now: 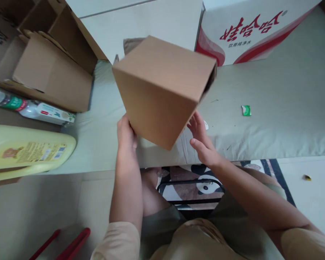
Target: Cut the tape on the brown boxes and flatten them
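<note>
A plain brown cardboard box (162, 86) is held up in the air over the edge of a pale green mattress (273, 122), tilted with one corner pointing down. My left hand (126, 135) grips its lower left side, fingers hidden behind the box. My right hand (202, 139) presses against its lower right side with the fingers stretched up along the cardboard. The box's open end faces right and away.
Opened brown cartons (51, 68) lie at the far left. A clear plastic bottle (32, 108) and a large yellow jug (27, 151) lie beside them. A white and red printed carton (249, 29) stands behind. A small green wrapper (246, 110) lies on the mattress. Red handles (70, 245) show below.
</note>
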A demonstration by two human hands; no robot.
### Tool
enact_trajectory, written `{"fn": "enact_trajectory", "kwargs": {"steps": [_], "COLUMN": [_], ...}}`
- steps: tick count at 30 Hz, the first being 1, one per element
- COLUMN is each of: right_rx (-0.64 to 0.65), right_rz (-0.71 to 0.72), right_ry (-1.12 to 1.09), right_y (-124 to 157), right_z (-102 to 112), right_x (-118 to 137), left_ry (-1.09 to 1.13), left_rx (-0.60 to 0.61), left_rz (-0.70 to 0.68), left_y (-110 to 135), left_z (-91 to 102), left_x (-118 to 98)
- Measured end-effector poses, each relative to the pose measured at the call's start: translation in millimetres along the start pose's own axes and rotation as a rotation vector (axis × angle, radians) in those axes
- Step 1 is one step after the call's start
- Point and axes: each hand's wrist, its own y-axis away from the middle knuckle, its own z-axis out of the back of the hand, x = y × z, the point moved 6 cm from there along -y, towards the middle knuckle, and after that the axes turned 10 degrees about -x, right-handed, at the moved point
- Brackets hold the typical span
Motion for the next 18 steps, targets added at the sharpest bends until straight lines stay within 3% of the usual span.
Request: {"fn": "enact_trajectory", "kwargs": {"steps": [3,7,14,18], "right_rx": [0.023,-0.051,-0.074,-0.104], "right_rz": [0.069,0.016,0.009,0.048], "right_ry": [-0.006,0.069,0.119,0.115], "right_y": [0,0,-6,-13], "right_z": [0,5,11,24], "right_x": [4,1,7,14], "left_ry": [0.015,-0.01,-0.131,-0.105], "left_rx": [0.175,0.34,0.269,0.364], "left_rz": [0.017,0.098,0.056,0.074], "left_y": [16,23,19,29], "left_z": [-17.9,-25.2,-18.3,-28.0], "left_x": [1,14,20,17]}}
